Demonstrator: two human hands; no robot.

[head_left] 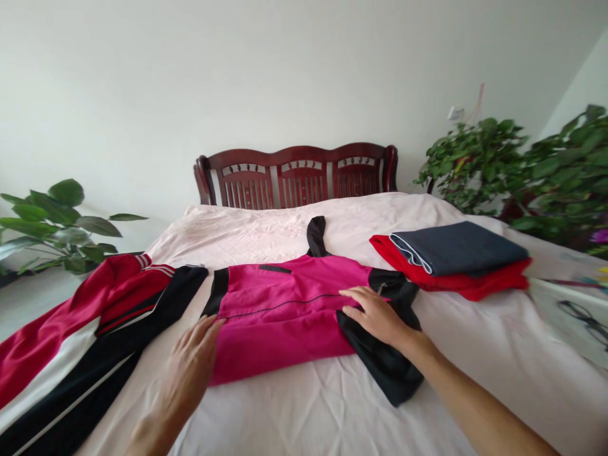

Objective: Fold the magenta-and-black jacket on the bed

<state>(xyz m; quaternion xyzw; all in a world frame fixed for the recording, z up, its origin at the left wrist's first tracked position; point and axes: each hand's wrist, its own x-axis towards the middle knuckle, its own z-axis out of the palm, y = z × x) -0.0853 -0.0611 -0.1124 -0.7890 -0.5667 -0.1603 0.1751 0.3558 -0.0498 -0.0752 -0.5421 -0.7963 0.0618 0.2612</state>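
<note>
A magenta zip jacket [285, 323] with black sleeves, hem and hood or collar lies flat across the bed, its zipper running sideways. My left hand [194, 354] rests at the jacket's hem end, fingers stretched out and touching the fabric edge. Near the collar end, my right hand [373, 313] lies on the jacket close to the zipper, fingers spread. One black sleeve [380, 367] hangs toward me under my right wrist; the other black sleeve [316, 235] points away toward the headboard. Neither hand grips anything that I can see.
A red, white and black tracksuit garment [109, 323] lies at the left. On the right, a folded dark blue garment [465, 247] sits on a folded red one [494, 282]. Eyeglasses [584, 316] lie at the right edge. Beyond are a wooden headboard [299, 171] and plants [475, 158].
</note>
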